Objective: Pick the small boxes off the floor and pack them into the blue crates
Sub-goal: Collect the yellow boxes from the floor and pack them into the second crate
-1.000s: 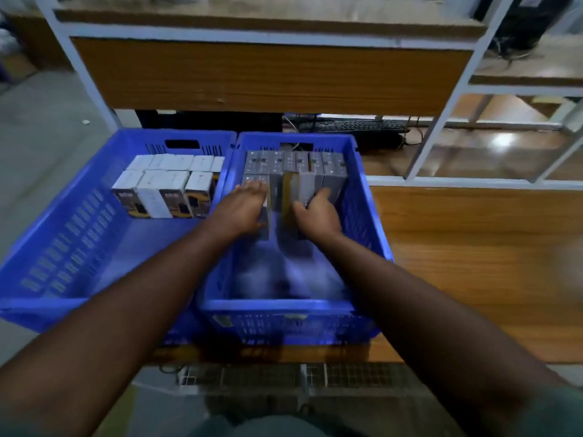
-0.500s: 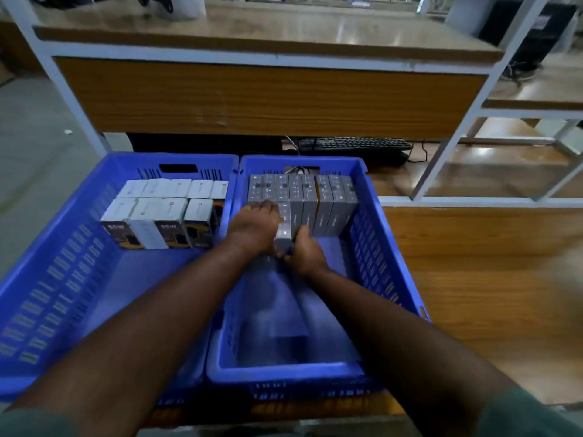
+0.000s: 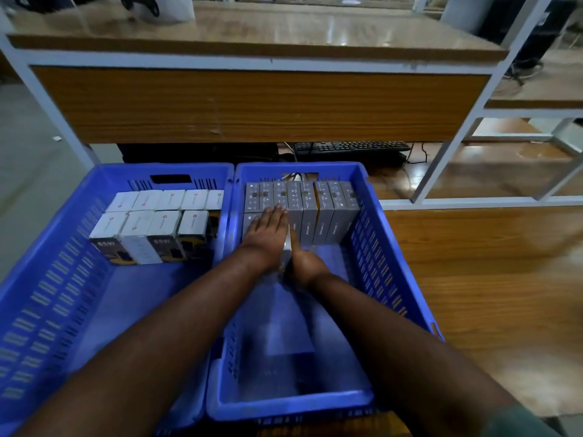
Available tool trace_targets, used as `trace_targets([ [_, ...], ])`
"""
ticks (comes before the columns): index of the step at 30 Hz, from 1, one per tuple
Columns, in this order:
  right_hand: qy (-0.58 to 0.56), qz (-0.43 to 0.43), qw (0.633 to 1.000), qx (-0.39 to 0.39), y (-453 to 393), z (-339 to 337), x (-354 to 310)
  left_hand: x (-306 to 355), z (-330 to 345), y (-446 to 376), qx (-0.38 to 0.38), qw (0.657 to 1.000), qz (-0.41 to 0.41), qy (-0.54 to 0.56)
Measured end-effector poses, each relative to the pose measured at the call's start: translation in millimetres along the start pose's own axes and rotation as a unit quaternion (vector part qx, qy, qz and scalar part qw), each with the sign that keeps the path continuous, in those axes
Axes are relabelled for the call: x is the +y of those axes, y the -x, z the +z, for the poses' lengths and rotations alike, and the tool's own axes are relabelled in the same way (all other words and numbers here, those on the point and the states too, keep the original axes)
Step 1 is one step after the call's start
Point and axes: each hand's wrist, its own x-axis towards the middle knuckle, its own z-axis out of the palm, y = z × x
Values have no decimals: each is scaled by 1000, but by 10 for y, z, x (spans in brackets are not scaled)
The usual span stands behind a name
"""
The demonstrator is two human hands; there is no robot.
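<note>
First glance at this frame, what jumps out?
Two blue crates side by side fill the view: the left crate has white boxes packed along its far end, and the right crate has a row of upright grey boxes along its far end. Both forearms reach into the right crate, where the left hand lies flat on boxes at the row's left end and the right hand sits just beside it.

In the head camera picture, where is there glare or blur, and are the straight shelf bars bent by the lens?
Head view: glare lies on the glossy upper shelf and the wooden floor; the right crate bottom is smeared near the camera, while the grey boxes by the left hand stay readable; the white frame bars lean outward, wide-angle distortion.
</note>
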Motion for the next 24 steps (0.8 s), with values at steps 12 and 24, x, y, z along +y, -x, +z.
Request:
trace_targets([
  [12, 15, 27, 954, 297, 40, -782, 438, -51, 4, -21, 0, 1000, 15, 0],
  [24, 178, 21, 964, 197, -260, -678, 620, -62, -70, -321, 34, 994, -65, 83],
])
